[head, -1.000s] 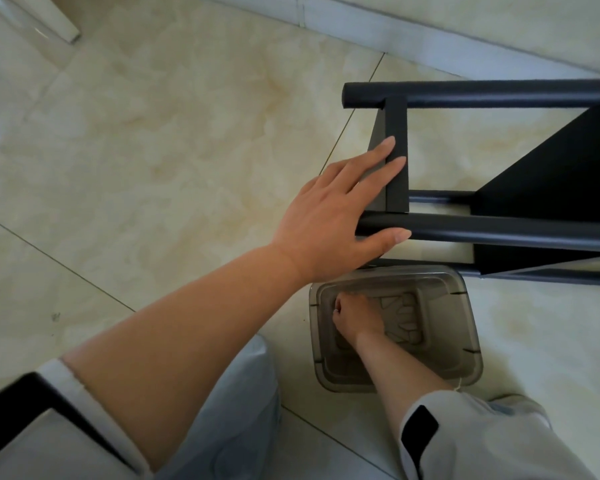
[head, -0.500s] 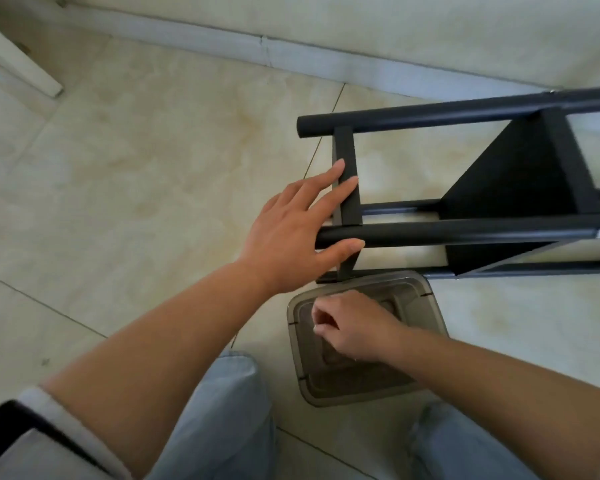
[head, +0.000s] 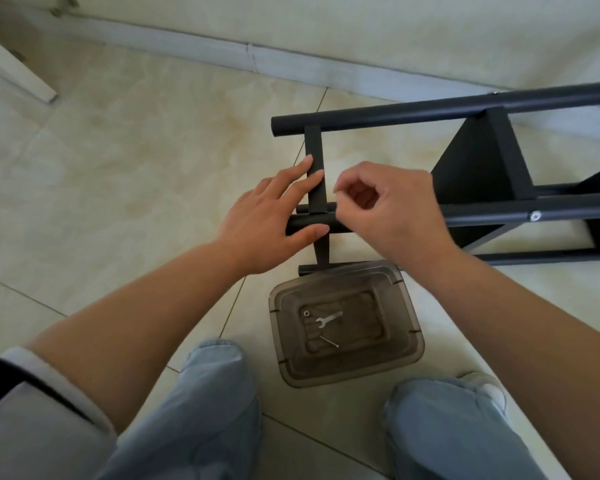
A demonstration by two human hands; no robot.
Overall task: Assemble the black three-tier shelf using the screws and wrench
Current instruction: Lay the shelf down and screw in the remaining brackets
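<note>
Under both hands (head: 264, 220) (head: 392, 209), the black shelf frame (head: 378, 114) on its side.

A black metal shelf (head: 471, 174) lies on its side on the floor, its round tubes running left to right and flat crossbars joining them; one silver bolt head shows on the near tube. Just in front of it, a smoky plastic tub (head: 409, 327) holds a small silver wrench (head: 328, 319), a washer-like ring (head: 306, 313) and a long thin screw (head: 329, 341), lying apart on its bottom.
</note>
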